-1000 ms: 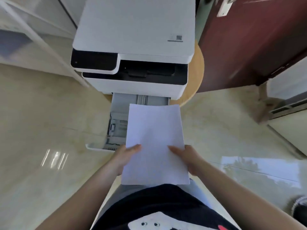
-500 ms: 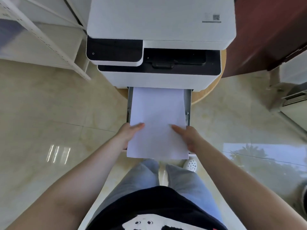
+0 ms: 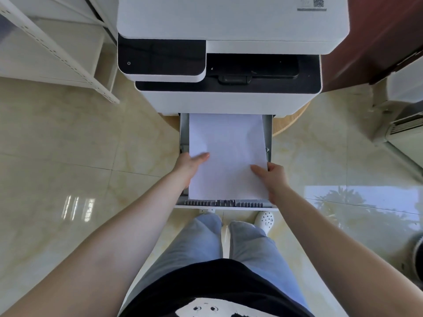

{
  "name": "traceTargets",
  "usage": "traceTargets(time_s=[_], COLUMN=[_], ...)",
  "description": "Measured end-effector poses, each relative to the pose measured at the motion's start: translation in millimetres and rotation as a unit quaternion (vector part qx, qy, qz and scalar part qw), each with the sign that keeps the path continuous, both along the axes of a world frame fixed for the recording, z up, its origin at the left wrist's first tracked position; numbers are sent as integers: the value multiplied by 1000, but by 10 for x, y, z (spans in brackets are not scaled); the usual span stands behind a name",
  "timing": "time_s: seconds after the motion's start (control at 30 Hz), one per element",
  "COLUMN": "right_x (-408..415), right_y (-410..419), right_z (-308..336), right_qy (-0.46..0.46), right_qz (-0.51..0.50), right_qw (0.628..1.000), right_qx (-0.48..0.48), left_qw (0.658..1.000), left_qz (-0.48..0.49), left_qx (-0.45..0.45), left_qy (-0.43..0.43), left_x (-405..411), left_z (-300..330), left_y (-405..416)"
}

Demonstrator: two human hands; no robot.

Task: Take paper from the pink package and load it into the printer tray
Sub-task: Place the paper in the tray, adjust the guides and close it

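A white stack of paper (image 3: 229,152) lies inside the pulled-out grey printer tray (image 3: 229,203), its far edge reaching under the white and black printer (image 3: 229,53). My left hand (image 3: 190,164) grips the paper's left edge, thumb on top. My right hand (image 3: 272,177) holds the right edge, thumb on the sheet. The paper's near edge stops just short of the tray's ribbed front wall. The pink package is not in view.
The printer stands on a round wooden stool (image 3: 290,122). A white metal shelf frame (image 3: 68,62) stands at the left. A dark red door (image 3: 377,42) and a white unit (image 3: 402,120) are at the right. My legs and a white shoe (image 3: 264,221) are below the tray.
Both hands have carried the paper forward and down from above the tray into it. The view has moved closer to the printer.
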State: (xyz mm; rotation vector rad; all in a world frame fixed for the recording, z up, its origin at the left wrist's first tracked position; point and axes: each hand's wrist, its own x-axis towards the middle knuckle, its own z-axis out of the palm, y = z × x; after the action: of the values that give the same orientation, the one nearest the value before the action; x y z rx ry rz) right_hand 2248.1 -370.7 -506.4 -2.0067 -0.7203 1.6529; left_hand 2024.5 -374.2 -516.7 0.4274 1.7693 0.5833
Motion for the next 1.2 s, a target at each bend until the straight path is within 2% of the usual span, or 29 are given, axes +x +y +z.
traceTargets(time_s=[0.23,0.37,0.47,0.63,0.73,0.83,0.93,1.0,1.07,1.13,1.2], right_x=[42,2,-32,-65,-90,-122,-145,-134,-95,-37,19], right_y=[-122,-98,-81,-74,-77,-64,-64,-47,-9,27,35], right_z=[-27,-42,-44,-58,-71,-85,-92,-82,-50,-21,-2], right_qy=[-4,-15,-27,-43,-46,-49,-72,-95,-137,-222,-359], right_qz=[-38,-34,-21,-23,-26,-24,-1,37,116,197,225], right_qw=[999,999,999,999,998,998,997,994,982,950,892], right_qx=[25,12,12,19,20,19,26,34,49,91,156], left_qw=[999,998,989,948,917,904,934,966,982,984,984], left_qz=[2,1,-10,-58,-62,-40,-8,18,50,59,61], left_qx=[31,45,82,149,157,142,50,-2,-21,-15,-4], left_qy=[-4,40,122,276,361,401,352,257,179,169,169], left_x=[52,70,72,59,20,1,-18,-40,-53,-65,-70], left_z=[-47,-36,8,114,128,74,-25,-105,-173,-226,-261], left_y=[-5,-4,-57,-308,-389,-342,-226,-157,-118,-114,-124])
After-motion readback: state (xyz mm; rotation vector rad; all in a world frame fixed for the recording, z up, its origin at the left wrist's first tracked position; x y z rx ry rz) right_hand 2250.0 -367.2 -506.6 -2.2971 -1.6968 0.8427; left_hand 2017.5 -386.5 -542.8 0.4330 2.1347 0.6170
